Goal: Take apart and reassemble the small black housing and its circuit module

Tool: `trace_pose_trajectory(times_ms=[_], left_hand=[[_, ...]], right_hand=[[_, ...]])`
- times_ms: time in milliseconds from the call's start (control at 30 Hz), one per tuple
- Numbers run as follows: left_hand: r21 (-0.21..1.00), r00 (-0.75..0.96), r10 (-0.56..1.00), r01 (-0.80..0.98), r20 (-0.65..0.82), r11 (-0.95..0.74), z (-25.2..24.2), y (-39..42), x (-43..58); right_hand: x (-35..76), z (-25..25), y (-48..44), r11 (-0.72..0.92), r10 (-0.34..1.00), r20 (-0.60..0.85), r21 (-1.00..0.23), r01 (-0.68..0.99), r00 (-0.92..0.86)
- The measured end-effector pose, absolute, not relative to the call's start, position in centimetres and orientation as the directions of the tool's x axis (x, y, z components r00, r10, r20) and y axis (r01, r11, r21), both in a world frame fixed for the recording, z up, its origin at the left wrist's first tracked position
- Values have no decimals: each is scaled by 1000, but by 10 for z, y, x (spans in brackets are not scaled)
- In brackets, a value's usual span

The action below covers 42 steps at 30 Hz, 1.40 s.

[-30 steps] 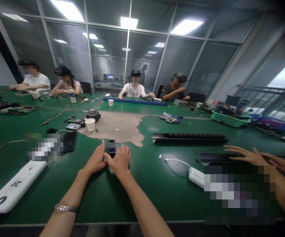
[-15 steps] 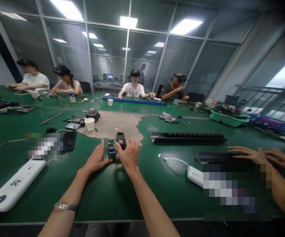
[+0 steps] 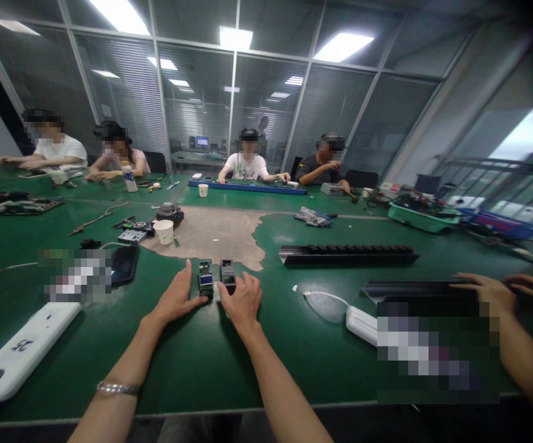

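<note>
A small green circuit board module [image 3: 206, 280] with a blue part on it stands on the table in front of me. My left hand [image 3: 177, 295] is beside it, fingers stretched out and apart, the thumb reaching to the module's near end. Just right of the module is a dark plastic housing [image 3: 228, 272], with a narrow gap between the two. My right hand [image 3: 242, 300] has its thumb and fingers around the near part of this housing. Its underside is hidden, so I cannot tell whether it rests fully on the table.
Left lie a phone [image 3: 124, 263] and a white power bank-like device [image 3: 26, 347]. Ahead is a paper cup [image 3: 164, 232] by loose electronic parts. Right are a black channel [image 3: 349, 255] and a co-worker's hands [image 3: 490, 294] on another strip. Several people sit across the green table [image 3: 192, 369].
My right hand has lowered the dark housing and shifted it slightly right, away from the circuit board module. My left hand stays about the same. The co-worker's nearer hand has slid right.
</note>
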<state>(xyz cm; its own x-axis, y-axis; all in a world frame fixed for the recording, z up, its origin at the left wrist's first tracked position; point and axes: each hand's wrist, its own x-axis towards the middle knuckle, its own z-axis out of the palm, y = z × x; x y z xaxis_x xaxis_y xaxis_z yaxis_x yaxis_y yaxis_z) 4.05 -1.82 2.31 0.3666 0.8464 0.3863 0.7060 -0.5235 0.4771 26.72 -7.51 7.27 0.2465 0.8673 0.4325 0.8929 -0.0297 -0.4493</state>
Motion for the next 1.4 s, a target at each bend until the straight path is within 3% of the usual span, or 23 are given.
trace_pose_trajectory(times_ms=[467, 667, 900, 1400], left_hand=[[462, 367, 844, 714, 392, -526, 23, -18, 42], [457, 373, 838, 711, 399, -535, 25, -20, 41], [455, 370, 837, 712, 404, -534, 27, -21, 43], [495, 385, 824, 664, 416, -561, 22, -19, 41]], right_hand=[[269, 70, -81, -65, 871, 415, -431, 900, 262], [269, 69, -77, -27, 855, 446, -471, 882, 265], [248, 103, -75, 79, 842, 486, -539, 839, 233], [212, 117, -68, 79, 894, 431, -422, 903, 123]])
